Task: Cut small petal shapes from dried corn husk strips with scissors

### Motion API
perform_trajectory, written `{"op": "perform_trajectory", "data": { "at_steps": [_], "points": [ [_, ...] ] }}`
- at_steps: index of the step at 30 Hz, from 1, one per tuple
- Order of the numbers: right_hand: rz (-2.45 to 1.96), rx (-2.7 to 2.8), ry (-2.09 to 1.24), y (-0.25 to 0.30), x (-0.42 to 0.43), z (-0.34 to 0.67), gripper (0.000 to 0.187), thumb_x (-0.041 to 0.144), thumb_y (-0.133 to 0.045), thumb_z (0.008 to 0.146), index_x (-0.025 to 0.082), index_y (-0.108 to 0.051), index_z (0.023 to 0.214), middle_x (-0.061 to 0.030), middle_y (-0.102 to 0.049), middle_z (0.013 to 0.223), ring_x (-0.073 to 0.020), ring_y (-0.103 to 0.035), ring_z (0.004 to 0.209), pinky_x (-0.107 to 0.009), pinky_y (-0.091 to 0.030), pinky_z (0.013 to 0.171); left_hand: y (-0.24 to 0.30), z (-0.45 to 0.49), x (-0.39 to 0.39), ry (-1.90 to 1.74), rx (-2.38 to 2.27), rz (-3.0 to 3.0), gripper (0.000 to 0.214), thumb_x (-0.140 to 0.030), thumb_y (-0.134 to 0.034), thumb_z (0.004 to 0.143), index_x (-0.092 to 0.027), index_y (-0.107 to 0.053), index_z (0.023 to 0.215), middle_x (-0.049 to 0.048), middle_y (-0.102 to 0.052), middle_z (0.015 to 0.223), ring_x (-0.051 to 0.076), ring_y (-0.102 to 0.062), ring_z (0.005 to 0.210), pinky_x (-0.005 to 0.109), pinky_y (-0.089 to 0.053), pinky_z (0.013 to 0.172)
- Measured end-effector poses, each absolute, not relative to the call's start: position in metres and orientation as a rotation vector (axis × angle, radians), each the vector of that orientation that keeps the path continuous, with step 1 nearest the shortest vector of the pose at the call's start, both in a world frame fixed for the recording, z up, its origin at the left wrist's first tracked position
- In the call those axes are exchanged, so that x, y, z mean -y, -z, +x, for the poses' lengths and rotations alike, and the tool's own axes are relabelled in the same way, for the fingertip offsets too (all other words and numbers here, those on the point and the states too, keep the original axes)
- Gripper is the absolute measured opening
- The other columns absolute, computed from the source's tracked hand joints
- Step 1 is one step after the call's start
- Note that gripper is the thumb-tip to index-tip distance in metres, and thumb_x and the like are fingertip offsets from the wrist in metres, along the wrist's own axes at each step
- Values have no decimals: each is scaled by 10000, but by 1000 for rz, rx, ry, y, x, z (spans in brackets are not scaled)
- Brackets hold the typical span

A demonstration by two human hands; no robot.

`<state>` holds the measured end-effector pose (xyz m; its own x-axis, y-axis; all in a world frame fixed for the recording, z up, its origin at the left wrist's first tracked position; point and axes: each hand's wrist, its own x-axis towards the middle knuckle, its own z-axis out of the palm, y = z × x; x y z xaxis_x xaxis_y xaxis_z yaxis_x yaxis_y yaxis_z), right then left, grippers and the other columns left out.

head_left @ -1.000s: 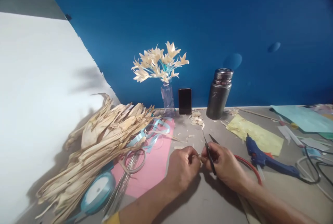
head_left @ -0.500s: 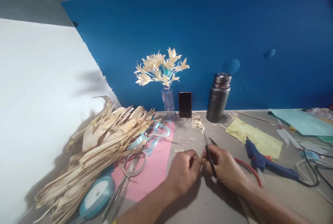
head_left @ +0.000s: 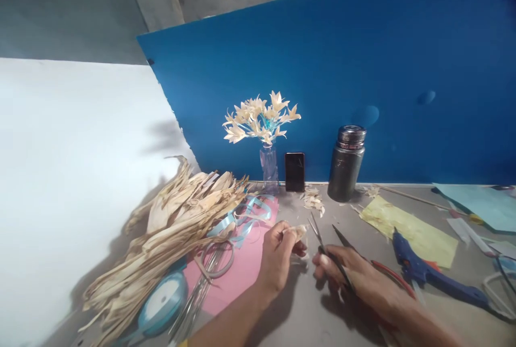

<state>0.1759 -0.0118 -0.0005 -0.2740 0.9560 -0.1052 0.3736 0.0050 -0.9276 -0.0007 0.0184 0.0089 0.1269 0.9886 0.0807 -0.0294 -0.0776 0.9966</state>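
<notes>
My left hand (head_left: 277, 264) pinches a small pale piece of corn husk (head_left: 299, 233) between thumb and fingers, raised a little above the table. Close by on the right, my right hand (head_left: 352, 272) is closed around a pair of scissors (head_left: 316, 230), their blades pointing up and away from me. The two hands are apart. Beside and partly under my right hand lies a tool with a red curved handle (head_left: 393, 278); a dark pointed tip shows past the knuckles. Husk scraps (head_left: 313, 200) are heaped on the table beyond my hands.
At left lie a pile of dried corn husks (head_left: 177, 229), a blue ribbon roll (head_left: 163, 299), wires (head_left: 197, 293) and pink paper (head_left: 237, 269). Husk flowers (head_left: 262, 116) in a vase, a phone (head_left: 294, 172) and a flask (head_left: 347, 164) stand behind. A blue glue gun (head_left: 435, 277) lies right.
My hands have moved apart, and the husk piece now shows in my left hand. My right hand has shifted rightward with the scissors. The camera view has tilted up and left.
</notes>
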Motion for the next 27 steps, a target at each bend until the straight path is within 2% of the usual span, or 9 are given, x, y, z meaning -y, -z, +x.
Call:
{"op": "perform_trajectory", "data": {
  "at_steps": [2, 6, 11, 15, 18, 20, 23, 27],
  "points": [
    [-1296, 1711, -1377, -1, 19, 171, 505, 642, -493, 908, 179, -646, 773, -58, -708, 772, -163, -604, 618, -251, -443, 548, -10, -1, -19, -1218, -996, 1236, 302, -415, -573, 885, -198, -510, 685, 23, -607, 657, 169, -609, 636, 293, -487, 654],
    [-1295, 1725, -1375, -2, 25, 160, 579, 747, -534, 827, 187, -557, 681, -3, -585, 634, -143, -500, 570, -249, -355, 514, -10, -1, -15, -1230, -942, 1280, 272, -391, -553, 902, -194, -533, 715, 32, -633, 694, 167, -626, 653, 292, -499, 679],
    [-1376, 1707, -1397, -1, 26, 154, 609, 753, -520, 820, 206, -463, 559, 39, -446, 499, -103, -346, 475, -248, -227, 464, -17, -1, -10, -1193, -956, 1286, 212, -315, -540, 882, -200, -511, 707, 24, -655, 682, 152, -609, 626, 278, -495, 655],
    [-1373, 1646, -1441, -2, 29, 152, 602, 707, -539, 833, 208, -444, 509, 60, -375, 444, -88, -288, 439, -243, -183, 439, -18, -2, -12, -1200, -907, 1247, 231, -342, -561, 873, -199, -509, 700, 12, -635, 652, 160, -612, 615, 291, -511, 638],
    [-1393, 1545, -1380, -5, 26, 157, 540, 662, -575, 825, 192, -533, 564, 57, -408, 469, -95, -332, 444, -231, -223, 430, -14, -3, -13, -1182, -874, 1240, 273, -409, -594, 879, -181, -546, 737, 27, -641, 692, 164, -621, 634, 299, -521, 639],
    [-1367, 1432, -1271, -8, 21, 162, 423, 597, -656, 781, 181, -613, 716, 41, -508, 560, -116, -432, 503, -226, -323, 470, -10, -2, -13, -1139, -880, 1255, 290, -440, -619, 872, -168, -575, 781, 27, -639, 694, 156, -611, 614, 287, -504, 614],
    [-1357, 1383, -1099, -11, 15, 170, 345, 470, -714, 740, 191, -636, 927, 18, -613, 716, -154, -536, 616, -243, -426, 554, -5, 0, -9, -1062, -914, 1336, 275, -424, -646, 853, -168, -582, 774, -1, -598, 632, 130, -550, 560, 261, -446, 565],
    [-1427, 1542, -827, -6, 14, 171, 154, 342, -642, 748, 215, -630, 836, 29, -607, 666, -163, -544, 589, -255, -430, 541, -4, 3, -2, -1009, -966, 1486, 173, -302, -655, 810, -174, -586, 717, -15, -559, 619, 117, -498, 578, 242, -386, 559]
  ]
}}
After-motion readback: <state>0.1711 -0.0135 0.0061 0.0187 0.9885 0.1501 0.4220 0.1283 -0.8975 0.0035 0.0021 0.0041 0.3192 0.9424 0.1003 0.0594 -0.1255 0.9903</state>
